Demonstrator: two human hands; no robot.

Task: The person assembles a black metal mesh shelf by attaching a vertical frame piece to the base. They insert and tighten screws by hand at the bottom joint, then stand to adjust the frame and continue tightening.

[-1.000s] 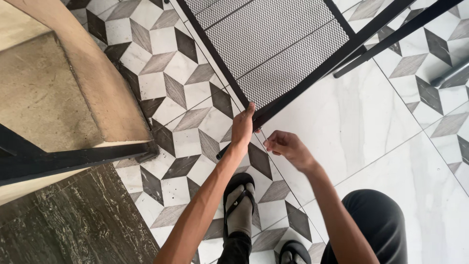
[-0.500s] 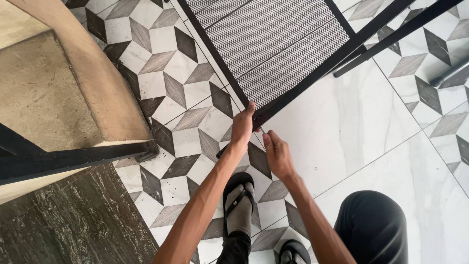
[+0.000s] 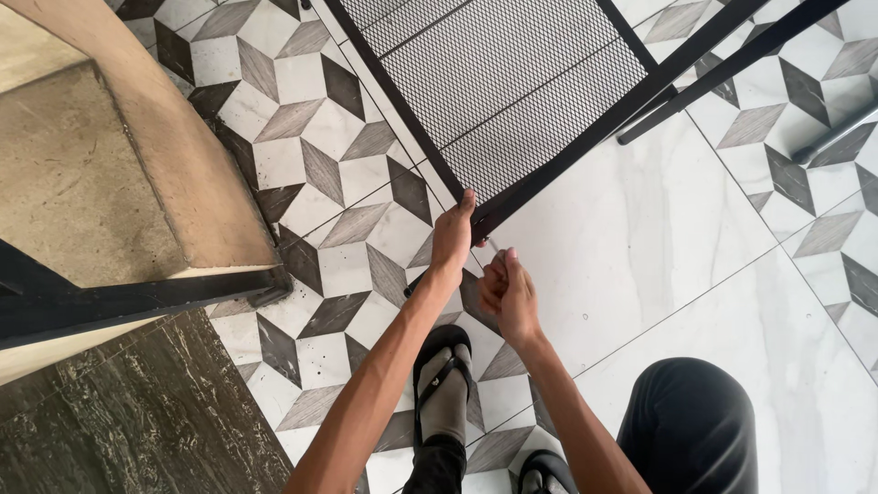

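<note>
Bright, even daylight, soft shadows, sharp focus, perhaps slight stretching at edges

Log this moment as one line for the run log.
left hand: grips corner of black mesh frame | right hand: pinches small fastener | patterned floor

Tiled indoor floor of a home or café-like room, grey, black and white cube-pattern floor tiles (image 3: 311,174) under the hands, plain white marble-look tiles (image 3: 640,247) to their right, beige stone step (image 3: 101,174) left, black metal mesh panel (image 3: 512,82) above.
</note>
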